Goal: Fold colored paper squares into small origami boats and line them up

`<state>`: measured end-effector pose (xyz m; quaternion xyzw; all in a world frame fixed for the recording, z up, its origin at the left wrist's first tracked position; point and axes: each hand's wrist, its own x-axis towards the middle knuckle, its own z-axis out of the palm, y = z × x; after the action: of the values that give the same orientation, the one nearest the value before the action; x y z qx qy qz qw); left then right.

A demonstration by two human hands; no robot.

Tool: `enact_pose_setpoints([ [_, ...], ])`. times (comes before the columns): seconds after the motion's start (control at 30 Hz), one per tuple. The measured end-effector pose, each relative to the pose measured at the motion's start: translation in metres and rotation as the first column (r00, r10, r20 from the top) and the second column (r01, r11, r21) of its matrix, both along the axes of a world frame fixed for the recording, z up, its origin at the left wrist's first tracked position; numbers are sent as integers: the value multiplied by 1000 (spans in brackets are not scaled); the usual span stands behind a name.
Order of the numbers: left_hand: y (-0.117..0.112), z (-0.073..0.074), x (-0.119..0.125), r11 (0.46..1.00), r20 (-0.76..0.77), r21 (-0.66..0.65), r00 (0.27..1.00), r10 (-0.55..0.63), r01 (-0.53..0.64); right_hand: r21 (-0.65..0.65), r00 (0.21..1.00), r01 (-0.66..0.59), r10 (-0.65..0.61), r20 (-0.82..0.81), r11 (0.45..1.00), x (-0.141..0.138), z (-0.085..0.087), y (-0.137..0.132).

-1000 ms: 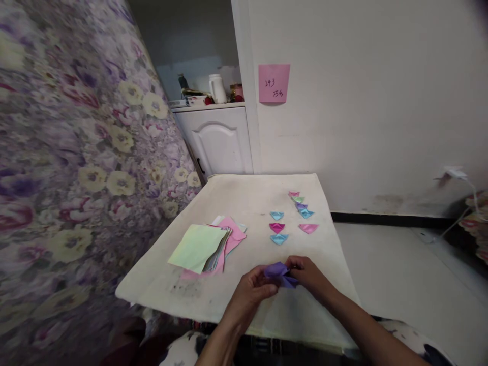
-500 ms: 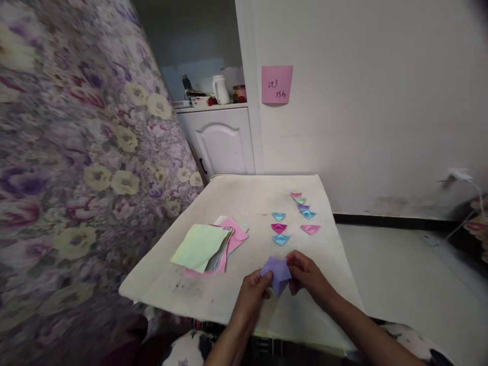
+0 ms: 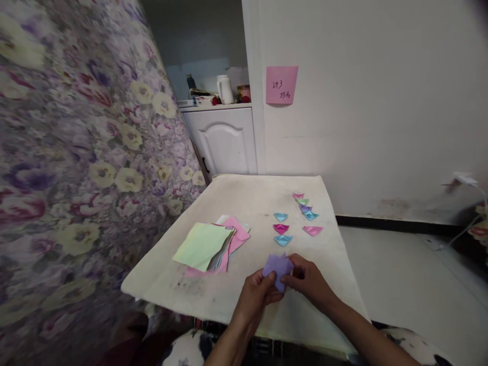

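Observation:
A partly folded sheet of purple paper (image 3: 277, 266) is held between both hands, above the near part of the table. My left hand (image 3: 260, 291) pinches its lower left side, thumb on top. My right hand (image 3: 304, 278) grips the right side, with its thumb pressed on the front of the paper. Just beyond the hands lie small folded paper pieces: a light blue one (image 3: 282, 240), a magenta one (image 3: 281, 229) and another blue one (image 3: 281, 216). A pink folded piece (image 3: 313, 231) lies to their right.
A stack of coloured paper sheets (image 3: 202, 246) lies on the left of the cloth-covered table (image 3: 244, 195). Several overlapping folded pieces (image 3: 305, 208) lie farther back on the right. Behind the table are a white cabinet (image 3: 224, 142) and a wall; a floral curtain (image 3: 87, 178) hangs left.
My right thumb has moved left and down onto the front of the purple paper, and the right hand has closed in toward the left. The view has shifted slightly.

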<state>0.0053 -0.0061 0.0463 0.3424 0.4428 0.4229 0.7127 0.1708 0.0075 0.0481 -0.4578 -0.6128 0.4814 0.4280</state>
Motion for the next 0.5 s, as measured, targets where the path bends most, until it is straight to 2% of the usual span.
enact_pose_setpoints([
  [0.07, 0, 0, 1, 999, -9, 31, 1000, -22, 22, 60, 999, -20, 18, 31, 998, 2, 2, 1],
  [0.17, 1, -1, 1, 993, -33, 101, 998, -58, 61, 79, 997, -55, 51, 57, 995, 4, 6, 1],
  [0.3, 2, -3, 2, 991, -79, 110, 995, -67, 75, 117, 999, 16, -20, 35, 993, 3, 9, 0],
  [0.4, 1, -2, 2, 993, -88, 103, 995, -44, 53, 73, 992, 121, -124, 29, 990, 2, 7, 1],
  [0.5, -2, 1, 3, 993, -75, 103, 996, -48, 56, -23, 991, 129, -128, 27, 991, 4, 5, 4],
])
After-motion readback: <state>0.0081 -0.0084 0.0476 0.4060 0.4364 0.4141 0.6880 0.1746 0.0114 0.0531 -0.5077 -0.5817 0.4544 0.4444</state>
